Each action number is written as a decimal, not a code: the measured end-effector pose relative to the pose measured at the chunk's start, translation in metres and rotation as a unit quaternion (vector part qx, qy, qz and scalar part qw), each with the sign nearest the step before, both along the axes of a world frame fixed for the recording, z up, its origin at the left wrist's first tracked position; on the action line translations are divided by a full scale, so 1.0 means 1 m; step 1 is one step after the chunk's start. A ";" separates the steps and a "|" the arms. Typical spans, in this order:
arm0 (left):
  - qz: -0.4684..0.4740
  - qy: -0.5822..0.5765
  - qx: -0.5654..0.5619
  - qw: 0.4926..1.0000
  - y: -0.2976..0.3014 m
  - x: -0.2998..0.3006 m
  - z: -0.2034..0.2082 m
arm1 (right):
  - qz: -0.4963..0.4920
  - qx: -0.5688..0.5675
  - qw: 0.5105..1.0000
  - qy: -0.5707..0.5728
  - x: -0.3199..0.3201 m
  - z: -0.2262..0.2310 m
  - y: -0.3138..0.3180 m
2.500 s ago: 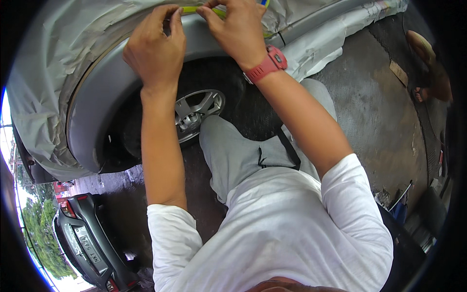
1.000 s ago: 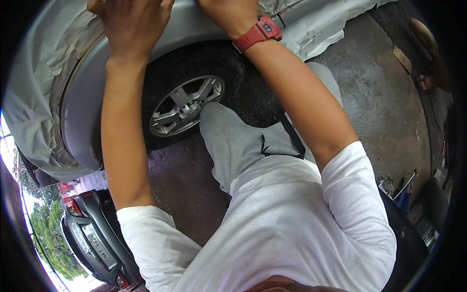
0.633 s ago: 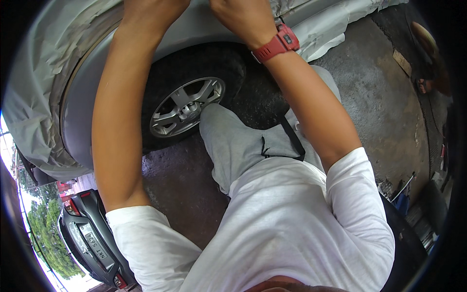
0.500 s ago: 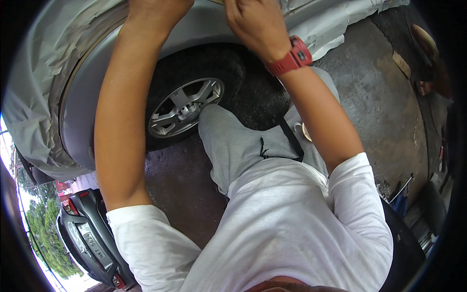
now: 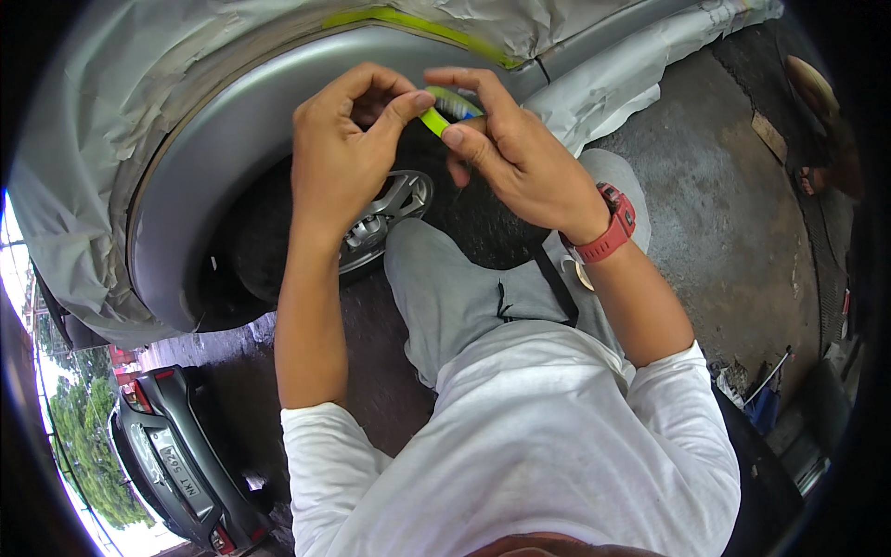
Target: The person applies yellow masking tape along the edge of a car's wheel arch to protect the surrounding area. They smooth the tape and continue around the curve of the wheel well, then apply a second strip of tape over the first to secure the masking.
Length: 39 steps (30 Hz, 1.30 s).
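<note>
Between my hands is a roll of yellow-green masking tape (image 5: pixel 452 104). My right hand (image 5: pixel 520 153) holds the roll, thumb near its edge and fingers around it. Thumb and fingers of my left hand (image 5: pixel 353 139) pinch the tape end at the roll's left side. Behind them curves the grey fender (image 5: pixel 278 84) of a car, its wheel arch over the tyre and silver wheel (image 5: pixel 408 197). A strip of the same tape (image 5: pixel 408 20) runs along the fender's upper edge, where covering paper (image 5: pixel 83 121) meets it.
Crumpled covering paper (image 5: pixel 640 70) also hangs along the car's lower side at right. My knees, in grey trousers (image 5: pixel 445 278), are close to the wheel. A dark car (image 5: pixel 176 455) stands at lower left. At far right are a flat piece of wood (image 5: pixel 768 135) and a person's foot (image 5: pixel 812 181).
Both hands have come down from the top edge, nearer to me and together. The tape roll and the strip along the fender now show.
</note>
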<state>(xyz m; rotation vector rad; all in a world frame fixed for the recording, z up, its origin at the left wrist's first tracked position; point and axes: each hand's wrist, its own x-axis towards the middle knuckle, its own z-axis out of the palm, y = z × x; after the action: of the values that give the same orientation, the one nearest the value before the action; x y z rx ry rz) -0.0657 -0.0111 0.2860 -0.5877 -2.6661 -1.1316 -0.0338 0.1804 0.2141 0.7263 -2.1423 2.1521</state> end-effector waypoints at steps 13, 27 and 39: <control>0.070 0.222 0.052 0.971 -0.011 -0.018 0.017 | -0.325 -0.120 0.920 0.185 -0.027 -0.001 -0.030; 0.101 0.213 -0.003 0.972 -0.002 -0.022 0.021 | -0.372 -0.006 0.900 0.228 -0.077 0.023 -0.033; 0.133 0.251 -0.018 0.959 -0.015 -0.020 0.026 | -0.456 0.079 0.852 0.242 -0.107 0.012 -0.050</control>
<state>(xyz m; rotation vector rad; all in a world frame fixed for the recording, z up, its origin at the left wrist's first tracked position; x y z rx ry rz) -0.0856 -0.0258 0.3122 -0.4333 -2.2434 -0.7395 -0.1404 0.1303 0.2258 0.1297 -1.8199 1.1580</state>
